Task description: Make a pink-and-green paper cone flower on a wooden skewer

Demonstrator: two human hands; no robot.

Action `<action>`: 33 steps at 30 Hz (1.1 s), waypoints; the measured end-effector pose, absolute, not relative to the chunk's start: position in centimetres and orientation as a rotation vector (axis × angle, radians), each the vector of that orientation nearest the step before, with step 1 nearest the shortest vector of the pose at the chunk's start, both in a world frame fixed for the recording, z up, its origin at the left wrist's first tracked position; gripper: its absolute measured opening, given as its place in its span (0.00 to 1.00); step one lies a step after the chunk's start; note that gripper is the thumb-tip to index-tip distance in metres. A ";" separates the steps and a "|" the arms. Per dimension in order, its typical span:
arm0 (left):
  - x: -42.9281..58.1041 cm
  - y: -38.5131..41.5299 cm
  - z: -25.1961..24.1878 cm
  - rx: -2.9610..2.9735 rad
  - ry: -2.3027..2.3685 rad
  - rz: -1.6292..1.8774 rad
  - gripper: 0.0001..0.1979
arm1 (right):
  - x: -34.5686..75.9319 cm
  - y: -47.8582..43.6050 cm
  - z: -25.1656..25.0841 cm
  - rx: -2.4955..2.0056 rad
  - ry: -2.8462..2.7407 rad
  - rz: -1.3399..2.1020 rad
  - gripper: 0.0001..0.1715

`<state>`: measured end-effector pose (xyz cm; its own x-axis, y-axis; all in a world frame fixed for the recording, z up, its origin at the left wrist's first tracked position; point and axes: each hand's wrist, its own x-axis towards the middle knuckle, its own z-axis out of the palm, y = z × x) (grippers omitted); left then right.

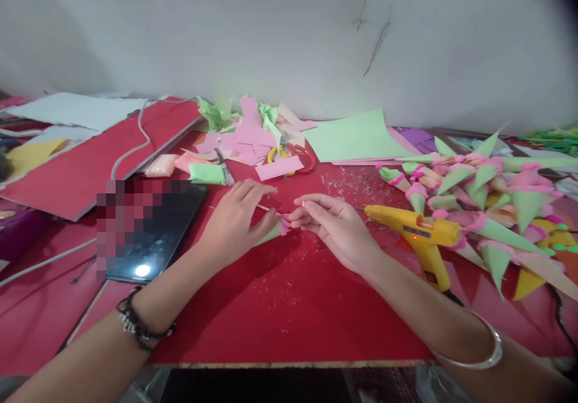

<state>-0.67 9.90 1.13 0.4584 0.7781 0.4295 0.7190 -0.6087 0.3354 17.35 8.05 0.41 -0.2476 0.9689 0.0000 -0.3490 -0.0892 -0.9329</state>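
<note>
My left hand (237,221) rests on the red table (289,306) with its fingers closed round a green paper cone (271,233) and a thin wooden stick (263,208). My right hand (332,222) meets it from the right, fingertips pinching the pink fringed paper (284,222) at the cone's wide end. The two hands touch at the middle of the table. A yellow glue gun (419,237) lies just right of my right hand, its nozzle pointing left.
A heap of finished green cones with pink trim (487,210) fills the right side. Pink and green paper scraps (253,138), scissors (224,168) and a green sheet (356,138) lie at the back. A black phone (158,234) lies left, near a white cable (135,147).
</note>
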 end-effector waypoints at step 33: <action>-0.6 9.9 0.2 2.673 1.231 0.497 0.15 | 17.3 8.2 0.0 -0.987 -1.118 1.358 0.06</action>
